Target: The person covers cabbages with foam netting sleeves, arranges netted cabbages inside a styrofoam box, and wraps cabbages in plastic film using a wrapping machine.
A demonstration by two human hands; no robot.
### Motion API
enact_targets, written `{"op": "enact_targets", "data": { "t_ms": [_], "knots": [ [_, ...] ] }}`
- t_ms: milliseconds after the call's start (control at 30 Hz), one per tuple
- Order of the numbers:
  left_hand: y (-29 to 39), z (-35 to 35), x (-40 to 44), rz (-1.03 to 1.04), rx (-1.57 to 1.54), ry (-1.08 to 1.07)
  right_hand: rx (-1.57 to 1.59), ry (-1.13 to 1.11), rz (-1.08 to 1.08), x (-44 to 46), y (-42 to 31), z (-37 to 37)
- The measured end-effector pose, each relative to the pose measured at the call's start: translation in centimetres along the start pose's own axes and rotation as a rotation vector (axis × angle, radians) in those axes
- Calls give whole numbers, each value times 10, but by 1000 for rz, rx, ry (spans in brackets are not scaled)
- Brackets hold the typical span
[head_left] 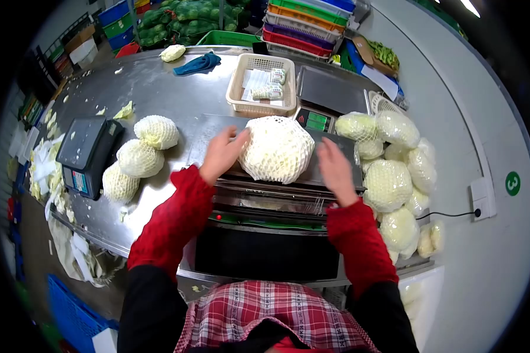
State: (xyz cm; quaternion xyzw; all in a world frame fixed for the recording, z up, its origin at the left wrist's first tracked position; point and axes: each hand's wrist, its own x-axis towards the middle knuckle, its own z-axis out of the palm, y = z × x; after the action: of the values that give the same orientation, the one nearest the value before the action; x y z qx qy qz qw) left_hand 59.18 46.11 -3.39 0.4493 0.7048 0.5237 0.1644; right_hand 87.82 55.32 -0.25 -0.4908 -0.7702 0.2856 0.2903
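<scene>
A pale cabbage (277,149) in a white foam net sits on the flat top of the wrapping machine (265,209) in front of me. On its left side is my left hand (225,152), fingers stretched out, their tips at or very near the net; whether they touch I cannot tell. My right hand (335,167) is held to the right of the cabbage, fingers extended and a small gap between them and the net. Neither hand is wrapped around anything.
Netted cabbages (140,159) and a black scale (88,154) stand left. Film-wrapped cabbages (388,185) are piled right, by the wall. Behind are a cream basket (232,88) with label rolls (268,92), a scale with a green display (317,120), a blue cloth (197,63) and stacked crates (303,26).
</scene>
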Motion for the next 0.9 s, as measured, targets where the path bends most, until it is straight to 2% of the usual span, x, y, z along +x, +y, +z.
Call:
{"op": "enact_targets", "data": {
  "t_ms": [33,67,100,133,233,267,300,333,367,433,467,500,533,567,600,633,667,700,733,767,800,833,867,900],
  "knots": [
    [18,-26,-20,66,57,7,76,130,-83,2,17,-13],
    [36,-57,-40,150,236,22,-57,-6,9,-11,18,-42],
    [33,-81,-58,168,591,-12,-193,-144,96,-32,18,-68],
    [18,-96,-75,271,862,-8,-305,-169,115,-52,26,-71],
    [23,-102,-93,103,981,-210,-509,-343,127,-73,14,-57],
    [18,-95,-90,104,982,-213,-500,-365,122,-70,10,-48],
    [7,-85,-84,56,815,-272,-486,-423,106,-63,2,-39],
    [2,-80,-82,5,645,-332,-382,-388,108,-60,7,-27],
    [0,-82,-86,1,643,-339,-280,-353,110,-59,15,-18],
    [7,-99,-88,-24,311,-417,65,-465,55,-71,17,-38],
    [36,-122,-92,-501,76,-668,337,-632,395,-87,4,-59],
    [57,-141,-100,-617,-82,-776,414,-732,515,-101,-15,-81],
    [69,-153,-110,-740,-295,-751,529,-746,579,-114,-31,-95],
    [78,-159,-113,-763,-562,-707,740,-707,588,-119,-42,-106],
    [109,-161,-98,-500,-681,-653,836,-588,303,-104,-59,-113],
    [120,-152,-79,-83,-933,-535,922,-462,17,-88,-76,-121],
    [132,-148,-53,83,-859,-448,1276,-285,-187,-64,-84,-113],
    [137,-132,-27,77,-895,-265,1384,-126,-132,-30,-88,-102],
    [143,-105,7,187,-913,-160,1476,41,-91,5,-93,-91],
    [125,-74,44,333,-746,-95,1185,136,-189,44,-81,-61],
    [89,-50,69,200,-509,-54,1001,138,-146,67,-53,-25],
    [37,-30,84,69,-246,-166,725,86,-37,69,-23,0],
    [24,-13,76,-136,59,-315,764,8,151,67,7,27],
    [-32,16,60,-46,-95,-264,874,-44,191,61,14,44]
  ]
}}
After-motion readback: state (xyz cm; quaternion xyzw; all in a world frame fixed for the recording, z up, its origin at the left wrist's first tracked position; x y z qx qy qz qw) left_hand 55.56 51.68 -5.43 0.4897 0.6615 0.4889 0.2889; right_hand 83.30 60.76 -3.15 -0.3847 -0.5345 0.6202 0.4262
